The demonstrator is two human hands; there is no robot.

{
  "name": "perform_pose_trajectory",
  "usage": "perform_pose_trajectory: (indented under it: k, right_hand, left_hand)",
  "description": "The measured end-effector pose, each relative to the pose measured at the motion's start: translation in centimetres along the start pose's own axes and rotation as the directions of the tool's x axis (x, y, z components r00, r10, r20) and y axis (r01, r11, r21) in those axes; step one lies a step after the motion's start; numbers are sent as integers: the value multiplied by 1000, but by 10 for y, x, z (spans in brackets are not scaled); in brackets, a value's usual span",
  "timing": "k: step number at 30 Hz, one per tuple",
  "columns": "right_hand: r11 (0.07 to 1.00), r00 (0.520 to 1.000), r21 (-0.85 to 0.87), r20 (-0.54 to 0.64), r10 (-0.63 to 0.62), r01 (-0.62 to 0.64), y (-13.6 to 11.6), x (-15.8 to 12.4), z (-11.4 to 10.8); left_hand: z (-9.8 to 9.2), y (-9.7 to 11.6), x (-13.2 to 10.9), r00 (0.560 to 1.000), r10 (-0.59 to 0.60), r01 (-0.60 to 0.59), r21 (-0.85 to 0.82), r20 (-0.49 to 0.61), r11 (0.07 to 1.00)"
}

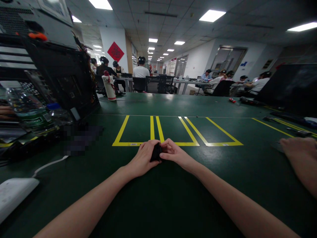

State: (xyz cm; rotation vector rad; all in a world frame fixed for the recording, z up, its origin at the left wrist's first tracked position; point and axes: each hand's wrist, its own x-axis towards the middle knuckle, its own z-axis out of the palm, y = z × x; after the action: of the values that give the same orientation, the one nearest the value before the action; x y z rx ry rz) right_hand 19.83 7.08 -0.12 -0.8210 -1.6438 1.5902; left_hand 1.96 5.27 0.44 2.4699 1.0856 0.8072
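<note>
A small dark, box-like object point(156, 152) sits low over the green table between my two hands; its exact kind I cannot make out. My left hand point(142, 158) wraps round its left side, with the thumb along the near edge and the fingers over the top. From the right, my right hand point(175, 153) closes on the same object with bent fingers and thumb at its right face. Much of the object is hidden by the fingers. Just beyond the hands run yellow tape outlines point(156, 127) on the table.
At left stand an open computer case point(61, 76), a plastic bottle point(29, 109) and a white power strip point(17, 191). A white cylinder point(109, 86) stands at the far edge. Another person's hand point(299, 158) is at right, near tools point(298, 133). People sit at desks behind.
</note>
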Motion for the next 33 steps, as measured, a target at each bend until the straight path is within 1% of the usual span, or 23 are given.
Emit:
perform_pose_trajectory:
  k: [3,6,9,11,14,16,18,24,27,30,33]
  right_hand:
    - [1000,998,-21,-66,-20,19,1,1,3]
    - [999,996,-30,-88,-32,29,2,2,4]
    - [999,995,-52,-99,7,-13,2,3,3]
    - [998,996,-61,-87,29,-34,1,3,2]
    - [999,999,-26,-42,21,-22,2,2,0]
    - [1000,1000,5,-5,11,-11,3,1,-1]
    - [1000,1000,16,8,5,-5,2,1,-1]
    - [1000,997,-29,-78,-10,7,-1,1,4]
    - [999,995,-40,-102,5,-9,1,2,3]
    - [998,994,-48,-100,33,-38,4,4,1]
    - [999,998,-25,-48,30,-31,3,4,-1]
  left_hand:
    - [6,-4,1,1000,5,-5,9,-21,1000]
    - [10,-7,1,999,15,-14,13,-50,1000]
    - [10,-7,1,998,13,-13,11,-57,1000]
    - [7,-5,1,1000,8,-8,7,-30,1000]
    - [1,0,0,1000,2,-2,2,12,1000]
    - [-2,2,0,1000,3,-3,4,20,1000]
    - [-1,2,0,1000,4,-4,7,22,1000]
    - [6,-4,1,1000,12,-12,2,-22,1000]
    - [7,-6,1,999,11,-11,2,-31,1000]
    - [5,-5,1,1000,10,-10,4,-19,1000]
    - [4,-4,1,1000,13,-13,8,-8,1000]
